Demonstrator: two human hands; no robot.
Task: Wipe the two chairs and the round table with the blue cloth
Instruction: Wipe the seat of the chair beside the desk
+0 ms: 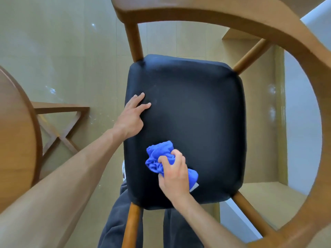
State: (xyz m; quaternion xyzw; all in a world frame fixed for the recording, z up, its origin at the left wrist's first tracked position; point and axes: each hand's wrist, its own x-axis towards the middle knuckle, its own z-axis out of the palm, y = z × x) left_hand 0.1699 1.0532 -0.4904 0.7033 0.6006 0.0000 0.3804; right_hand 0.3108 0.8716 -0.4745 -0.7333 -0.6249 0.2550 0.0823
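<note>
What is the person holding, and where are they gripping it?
The right hand grips a bunched blue cloth around its middle, on the chair's black padded seat. The left hand holds nothing.

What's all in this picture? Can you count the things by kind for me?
Chairs: 1, with a black seat and wooden frame
Round tables: 1, only its edge showing
Blue cloths: 1
Hands: 2, the left hand and the right hand
Total: 5
</note>
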